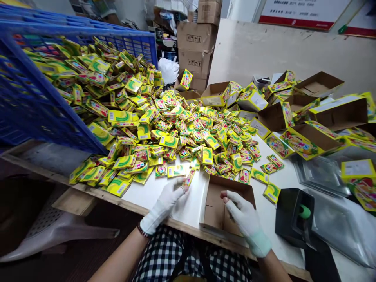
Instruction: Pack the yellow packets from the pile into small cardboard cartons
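My left hand [170, 201], in a white glove with bare fingertips, pinches a small yellow crayon box [190, 177] by its lower end. It is at the near edge of a big heap of the same boxes [176, 133]. Over an open cardboard carton [216, 207] hovers my right hand [242, 215], gloved the same way. Its thumb and forefinger tips are close together, and no box shows between them. The carton's brown floor is visible, partly covered by that hand.
A blue plastic crate [58, 94] lies tipped at left, spilling boxes onto the white table [138, 194]. Open yellow cartons [302, 141] crowd the right. A black tape dispenser [293, 217] and clear plastic sheets [340, 223] lie near my right arm. Brown cartons [194, 47] stand behind.
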`<state>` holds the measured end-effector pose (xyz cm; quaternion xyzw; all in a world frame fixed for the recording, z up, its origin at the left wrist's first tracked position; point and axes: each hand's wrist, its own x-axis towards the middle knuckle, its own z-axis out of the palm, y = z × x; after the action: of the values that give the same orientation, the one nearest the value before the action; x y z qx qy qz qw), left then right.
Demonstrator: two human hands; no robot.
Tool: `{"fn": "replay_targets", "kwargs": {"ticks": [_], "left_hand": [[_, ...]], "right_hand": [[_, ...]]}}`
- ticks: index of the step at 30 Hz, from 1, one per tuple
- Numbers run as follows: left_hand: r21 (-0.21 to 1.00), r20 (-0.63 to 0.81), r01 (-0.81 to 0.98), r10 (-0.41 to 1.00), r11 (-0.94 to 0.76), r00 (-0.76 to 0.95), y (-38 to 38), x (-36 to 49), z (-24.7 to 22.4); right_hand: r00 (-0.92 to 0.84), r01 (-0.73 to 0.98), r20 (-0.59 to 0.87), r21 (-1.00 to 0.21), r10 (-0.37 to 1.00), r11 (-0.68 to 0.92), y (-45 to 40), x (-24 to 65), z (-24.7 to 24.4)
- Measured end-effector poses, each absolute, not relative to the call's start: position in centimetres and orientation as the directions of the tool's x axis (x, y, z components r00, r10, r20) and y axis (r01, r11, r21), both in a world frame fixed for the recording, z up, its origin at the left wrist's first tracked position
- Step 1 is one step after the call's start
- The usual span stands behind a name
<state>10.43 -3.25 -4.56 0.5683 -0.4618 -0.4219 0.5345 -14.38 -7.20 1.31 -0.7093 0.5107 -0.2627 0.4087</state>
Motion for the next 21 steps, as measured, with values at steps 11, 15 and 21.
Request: {"fn": "replay_targets", "kwargs": {"ticks": [11,15,21], "left_hand": [[0.891,0.21,-0.441,-0.959,0.106,0.193,-5.1,10.3,-4.2],[0.393,0.224,-0.919,-0.973,0.031,0.062,-9.1,15.3,-5.9],[0.456,0.12,-0.889,-0.988,-0.035,0.101,-8.8,14.8,-6.5]], "right_hand": [[0.653,-0.509,-0.265,-0.847,-0.709,-0.152,-12.4,-16.9,2.9],[0.658,-0.75,-0.537,-0.406,-0.528,-0.523,-15.3,-15.9,1.1],[0.649,-0.738,-0.592,-0.336,-0.479,-0.585,-14.6,-11.4,-3.8]]}}
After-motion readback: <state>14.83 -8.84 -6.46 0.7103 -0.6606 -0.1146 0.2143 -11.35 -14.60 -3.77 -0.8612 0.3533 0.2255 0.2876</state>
